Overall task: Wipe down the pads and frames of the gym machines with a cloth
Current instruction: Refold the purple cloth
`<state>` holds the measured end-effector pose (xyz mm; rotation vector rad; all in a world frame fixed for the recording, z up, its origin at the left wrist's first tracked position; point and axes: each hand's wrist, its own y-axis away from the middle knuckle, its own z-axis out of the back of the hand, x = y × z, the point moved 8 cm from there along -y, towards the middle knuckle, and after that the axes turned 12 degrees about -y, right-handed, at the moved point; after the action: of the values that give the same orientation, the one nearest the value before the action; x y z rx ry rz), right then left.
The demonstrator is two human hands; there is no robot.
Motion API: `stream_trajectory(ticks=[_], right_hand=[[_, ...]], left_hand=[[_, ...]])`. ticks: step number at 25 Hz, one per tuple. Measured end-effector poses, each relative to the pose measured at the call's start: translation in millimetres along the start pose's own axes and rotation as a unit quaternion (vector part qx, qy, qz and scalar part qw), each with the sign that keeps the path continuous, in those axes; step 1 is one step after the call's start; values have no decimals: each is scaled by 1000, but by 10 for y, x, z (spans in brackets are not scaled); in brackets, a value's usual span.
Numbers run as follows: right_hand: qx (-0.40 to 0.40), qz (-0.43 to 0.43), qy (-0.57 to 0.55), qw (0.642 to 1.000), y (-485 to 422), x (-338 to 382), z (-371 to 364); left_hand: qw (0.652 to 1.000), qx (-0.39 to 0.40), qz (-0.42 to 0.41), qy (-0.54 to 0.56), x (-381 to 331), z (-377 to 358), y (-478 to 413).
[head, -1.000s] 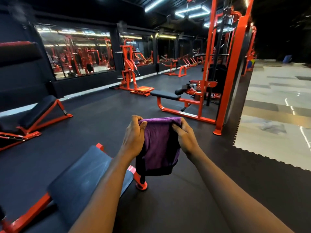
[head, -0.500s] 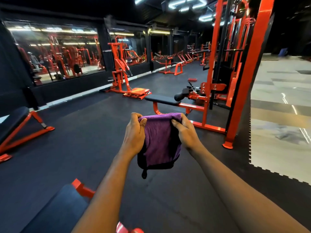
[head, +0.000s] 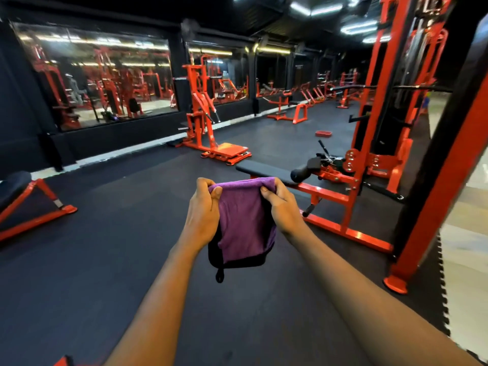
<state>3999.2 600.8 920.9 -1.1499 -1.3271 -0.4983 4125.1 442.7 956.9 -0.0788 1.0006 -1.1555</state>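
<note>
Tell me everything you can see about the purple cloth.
The purple cloth looks like soft microfibre, folded, with a black border along its bottom and a small black loop hanging lower left. It hangs upright in mid-air above the dark floor. The left hand and right hand pinch its top corners; nothing else touches it.

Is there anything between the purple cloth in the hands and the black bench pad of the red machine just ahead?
Nothing visible does. The left hand and right hand grip the purple cloth by its top edge. The bench pad lies just beyond it, with only bare floor showing in between.
</note>
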Motion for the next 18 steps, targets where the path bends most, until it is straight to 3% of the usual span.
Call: stream_trajectory(ticks=[10, 18], right_hand=[[2, 7, 16, 1000, -3469, -1717, -496], [-10, -12, -45, 999, -5947, -2897, -906]], left_hand=[[1000, 4, 13, -11, 1847, -1209, -3100], [999, 22, 17, -20, 3161, -2060, -5457]])
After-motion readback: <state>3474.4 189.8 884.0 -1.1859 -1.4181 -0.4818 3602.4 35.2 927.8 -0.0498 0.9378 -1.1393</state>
